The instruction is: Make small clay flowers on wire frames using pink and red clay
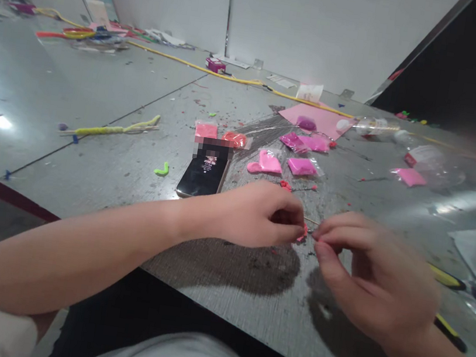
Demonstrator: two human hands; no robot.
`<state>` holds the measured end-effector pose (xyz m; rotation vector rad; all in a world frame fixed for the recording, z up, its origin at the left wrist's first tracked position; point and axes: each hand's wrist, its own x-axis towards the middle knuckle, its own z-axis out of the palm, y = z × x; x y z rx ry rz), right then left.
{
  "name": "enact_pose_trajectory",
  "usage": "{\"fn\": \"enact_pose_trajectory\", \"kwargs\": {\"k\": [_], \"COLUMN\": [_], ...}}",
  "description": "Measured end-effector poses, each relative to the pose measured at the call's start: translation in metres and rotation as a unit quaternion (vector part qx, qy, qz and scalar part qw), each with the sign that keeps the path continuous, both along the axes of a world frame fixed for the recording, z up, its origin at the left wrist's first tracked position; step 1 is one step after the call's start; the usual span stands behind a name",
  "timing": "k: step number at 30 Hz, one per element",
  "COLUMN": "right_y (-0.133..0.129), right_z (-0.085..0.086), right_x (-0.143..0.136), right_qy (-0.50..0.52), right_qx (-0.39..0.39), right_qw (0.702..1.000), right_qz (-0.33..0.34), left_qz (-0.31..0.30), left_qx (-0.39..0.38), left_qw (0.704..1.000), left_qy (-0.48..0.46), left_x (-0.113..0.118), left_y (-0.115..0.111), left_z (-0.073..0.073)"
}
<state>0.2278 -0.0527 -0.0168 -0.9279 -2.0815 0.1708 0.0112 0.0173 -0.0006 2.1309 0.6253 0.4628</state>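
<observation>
My left hand reaches in over the near part of the table, its thumb and fingers pinched on a small red clay piece. A thin wire-like strand sticks out from there towards my right hand. The right fingertips are pressed together a short gap away; what sits between them is too small to make out. Just beyond the left hand lies another red clay piece on a thin wire. A smartphone with its screen lit rests behind my left wrist.
Behind the hands lie a pink clay lump, a bright pink packet and orange-red packets. A yellow fuzzy stem lies left. To the right are a yellow-and-black handled tool and clear plastic bottles. A yellow cable crosses the back.
</observation>
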Motion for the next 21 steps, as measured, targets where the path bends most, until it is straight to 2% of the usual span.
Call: {"fn": "enact_pose_trajectory", "kwargs": {"k": [5, 8, 12, 18, 21], "right_y": [-0.001, -0.001, -0.005, -0.007, -0.004], "right_z": [-0.001, 0.000, -0.003, -0.009, -0.012], "right_x": [0.001, 0.000, 0.000, 0.000, 0.003], "right_qy": [0.120, 0.145, 0.151, 0.117, 0.067], "right_qx": [-0.043, -0.065, -0.088, -0.100, -0.085], "right_qw": [0.992, 0.987, 0.984, 0.984, 0.990], "right_qz": [0.021, 0.038, 0.029, -0.087, -0.088], "left_qz": [0.004, 0.007, 0.001, -0.011, -0.010], "left_qx": [0.001, 0.001, -0.006, -0.006, -0.024], "left_qw": [1.000, 1.000, 1.000, 1.000, 1.000], "left_qy": [0.009, 0.010, 0.007, 0.006, -0.008], "left_x": [0.001, 0.001, 0.000, 0.000, -0.001], "left_y": [-0.001, -0.001, -0.001, 0.000, 0.000], "left_z": [0.002, 0.002, 0.001, -0.002, -0.002]}}
